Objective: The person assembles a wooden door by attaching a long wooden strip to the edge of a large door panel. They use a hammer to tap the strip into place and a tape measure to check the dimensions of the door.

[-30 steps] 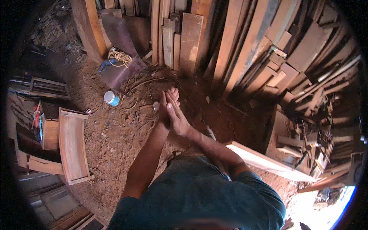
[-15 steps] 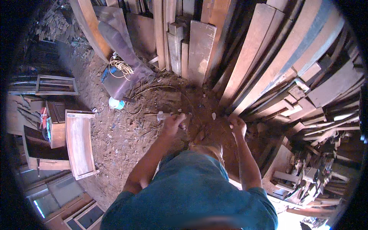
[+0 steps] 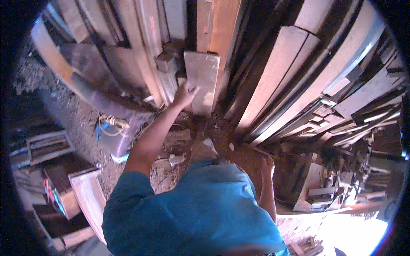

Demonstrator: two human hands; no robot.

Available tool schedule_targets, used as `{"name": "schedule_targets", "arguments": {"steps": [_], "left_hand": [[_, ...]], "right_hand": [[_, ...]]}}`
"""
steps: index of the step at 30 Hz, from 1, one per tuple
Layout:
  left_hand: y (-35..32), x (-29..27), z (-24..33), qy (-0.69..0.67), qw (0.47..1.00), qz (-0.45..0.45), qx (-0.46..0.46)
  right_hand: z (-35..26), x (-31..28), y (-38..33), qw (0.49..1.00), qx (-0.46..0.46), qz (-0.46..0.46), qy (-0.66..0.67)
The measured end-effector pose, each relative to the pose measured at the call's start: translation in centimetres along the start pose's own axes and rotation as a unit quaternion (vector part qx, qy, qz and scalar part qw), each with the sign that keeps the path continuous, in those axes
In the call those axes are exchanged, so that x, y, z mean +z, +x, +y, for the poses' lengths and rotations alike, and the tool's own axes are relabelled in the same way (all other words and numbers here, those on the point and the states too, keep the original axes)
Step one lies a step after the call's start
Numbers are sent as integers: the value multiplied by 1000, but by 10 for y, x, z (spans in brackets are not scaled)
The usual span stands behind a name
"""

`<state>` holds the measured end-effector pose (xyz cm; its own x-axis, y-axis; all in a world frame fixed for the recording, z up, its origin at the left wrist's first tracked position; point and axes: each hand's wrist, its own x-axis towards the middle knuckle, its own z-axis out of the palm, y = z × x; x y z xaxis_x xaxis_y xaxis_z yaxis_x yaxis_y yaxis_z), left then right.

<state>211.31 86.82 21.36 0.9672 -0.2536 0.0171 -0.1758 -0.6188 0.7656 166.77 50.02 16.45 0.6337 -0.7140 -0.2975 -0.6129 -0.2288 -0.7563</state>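
My left hand [image 3: 184, 94] reaches forward and grips the left edge of a short pale wooden board [image 3: 202, 81] that leans upright among stacked planks. My right hand [image 3: 267, 165] hangs low at my right side, fingers loosely curled, holding nothing that I can see. My blue shirt [image 3: 192, 209] fills the lower middle of the view and hides my legs, except for one foot [image 3: 203, 149] on the dirt below the board.
Long planks [image 3: 294, 77] lean against the wall ahead and to the right. A dark slab [image 3: 98, 94] leans at left, with a coil of rope [image 3: 112, 123] beneath it. Wooden frames [image 3: 47, 145] and a box [image 3: 85, 192] lie at left. Scrap wood [image 3: 333, 187] lies at right.
I have stepped closer to the leaning planks. My left hand rose from the ground litter to the short board. My right hand dropped to my side.
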Motion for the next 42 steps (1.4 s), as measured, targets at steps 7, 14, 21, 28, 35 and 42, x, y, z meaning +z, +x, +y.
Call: {"name": "schedule_targets", "arguments": {"steps": [7, 14, 21, 28, 35, 42], "left_hand": [[188, 1, -35, 142, 983, 68, 89], [115, -33, 12, 74, 974, -42, 212], [-26, -25, 8, -8, 981, -150, 121], [5, -41, 23, 36, 963, -234, 130], [10, -35, 24, 81, 944, -275, 165], [90, -21, 47, 108, 960, -196, 170]], "right_hand": [[-51, 45, -10, 958, 212, -115, 155], [-15, 67, -24, 989, 106, -91, 50], [-85, 73, -5, 945, 289, -125, 85], [-105, 84, 8, 946, 263, -161, 103], [-115, 77, 3, 963, 240, -86, 85], [-59, 95, -57, 940, 306, -6, 153]]}}
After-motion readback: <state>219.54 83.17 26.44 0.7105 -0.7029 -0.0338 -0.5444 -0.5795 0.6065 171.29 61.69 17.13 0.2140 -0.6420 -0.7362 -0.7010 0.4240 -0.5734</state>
